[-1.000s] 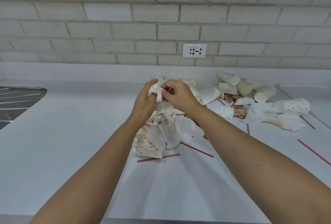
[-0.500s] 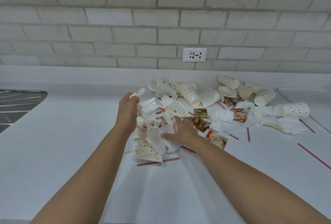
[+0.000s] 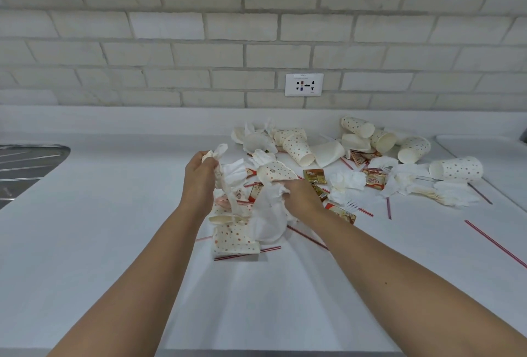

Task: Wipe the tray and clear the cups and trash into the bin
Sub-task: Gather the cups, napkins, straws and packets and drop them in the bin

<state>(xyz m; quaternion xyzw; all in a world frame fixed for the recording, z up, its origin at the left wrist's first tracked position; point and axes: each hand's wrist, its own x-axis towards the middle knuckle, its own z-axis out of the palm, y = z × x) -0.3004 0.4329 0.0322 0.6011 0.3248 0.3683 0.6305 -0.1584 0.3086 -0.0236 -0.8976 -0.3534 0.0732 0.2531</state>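
Since half a second ago the right hand (image 3: 302,194) has closed: its fingers now bunch a white napkin (image 3: 268,214) in the trash pile, below and left of the wall socket (image 3: 304,84). The left hand (image 3: 199,180) has its fingers clamped on a crumpled paper wad (image 3: 219,154). Directly below the socket a dotted cup (image 3: 298,147) lies on its side, mouth toward the person. White table (image 3: 99,214), pale brick wall (image 3: 171,28).

My left hand (image 3: 199,180) and right hand (image 3: 303,195) are bare, and so are both forearms, uncovered right down to the lower edge of the frame. A single small dark mole (image 3: 385,282) marks the upper side of my right forearm (image 3: 405,279). Both arms look slim and smooth; my nails are too small to make out.
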